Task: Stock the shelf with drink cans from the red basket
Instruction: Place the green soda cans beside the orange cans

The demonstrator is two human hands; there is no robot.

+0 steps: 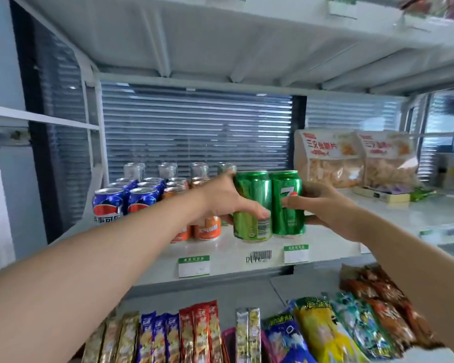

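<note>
Gripped two green cans (270,203) near shelf edge (236,260), one per hand, fingers wrapped tight; risked toppling forward.

Taking the shelf (236,251) as the landmark: two cans stand side by side at its front middle, touching each other. The left hand (220,203) wraps the left can (252,205); the right hand (328,205) wraps the right can (287,203). Left of these cans, further cans (131,197) stand in rows running to the back, with glass jars (168,170) behind them. Right of the pair, toward the back, two snack bags (351,158) stand upright. Below the shelf, packets (273,334) lie in a row.
</note>
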